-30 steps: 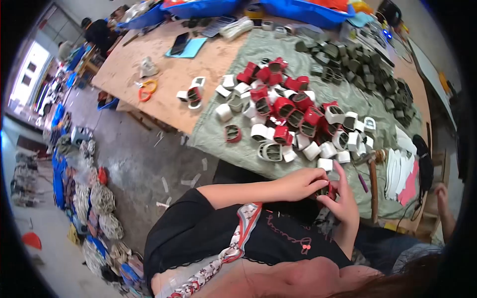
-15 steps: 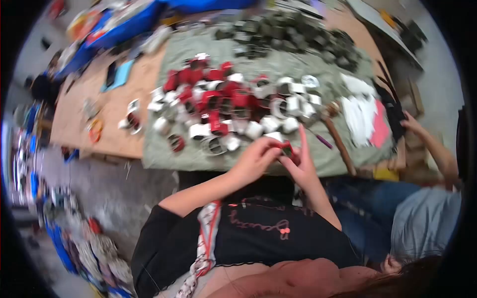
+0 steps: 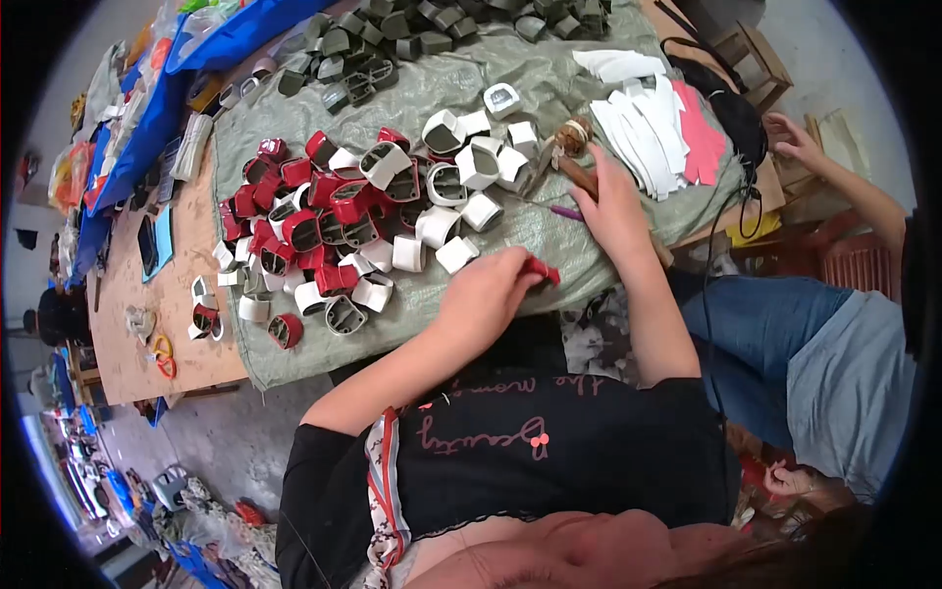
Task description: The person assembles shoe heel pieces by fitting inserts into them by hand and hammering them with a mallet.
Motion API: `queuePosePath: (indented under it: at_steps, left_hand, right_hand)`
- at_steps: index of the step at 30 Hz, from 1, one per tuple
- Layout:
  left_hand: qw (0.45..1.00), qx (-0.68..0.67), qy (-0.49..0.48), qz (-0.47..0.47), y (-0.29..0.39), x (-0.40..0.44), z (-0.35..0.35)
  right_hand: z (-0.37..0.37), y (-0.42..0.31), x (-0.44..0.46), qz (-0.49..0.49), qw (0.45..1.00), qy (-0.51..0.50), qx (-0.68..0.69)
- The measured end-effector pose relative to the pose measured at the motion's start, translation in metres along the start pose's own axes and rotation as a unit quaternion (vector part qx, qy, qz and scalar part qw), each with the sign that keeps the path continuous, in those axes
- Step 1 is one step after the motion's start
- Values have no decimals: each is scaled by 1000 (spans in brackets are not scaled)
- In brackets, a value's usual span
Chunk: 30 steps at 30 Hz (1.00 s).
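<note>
I see the left hand (image 3: 493, 287) with its fingers closed on a small red piece (image 3: 545, 272), above the near side of the green cloth (image 3: 471, 88). The right hand (image 3: 616, 201) is at the handle of the hammer (image 3: 581, 176); I can't tell whether its fingers grip it. A purple-handled tool (image 3: 565, 212) lies just beside. To the left, red and white pieces (image 3: 348, 201) crowd the cloth-covered worktop (image 3: 118, 294).
</note>
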State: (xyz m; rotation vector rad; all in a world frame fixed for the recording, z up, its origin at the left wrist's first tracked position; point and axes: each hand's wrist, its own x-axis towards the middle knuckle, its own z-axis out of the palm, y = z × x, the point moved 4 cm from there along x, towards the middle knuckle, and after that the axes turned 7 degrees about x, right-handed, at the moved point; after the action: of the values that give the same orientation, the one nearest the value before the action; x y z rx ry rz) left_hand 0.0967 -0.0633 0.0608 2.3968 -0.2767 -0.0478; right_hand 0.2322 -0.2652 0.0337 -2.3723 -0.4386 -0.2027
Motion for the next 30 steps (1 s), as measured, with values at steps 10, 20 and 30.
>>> queuePosePath:
  at_steps: [10,20,30]
  left_hand:
    - [993,57,77,66,-4,9,34]
    - [986,-9,139,87,-12,7,39]
    - [986,-13,151,66,-13,7,37]
  right_hand:
    - [-46,-28,7,47,991,53,116]
    - [-57,-53,-86,77,975,34,206]
    - [-71,-75,-77,64,979,31,192]
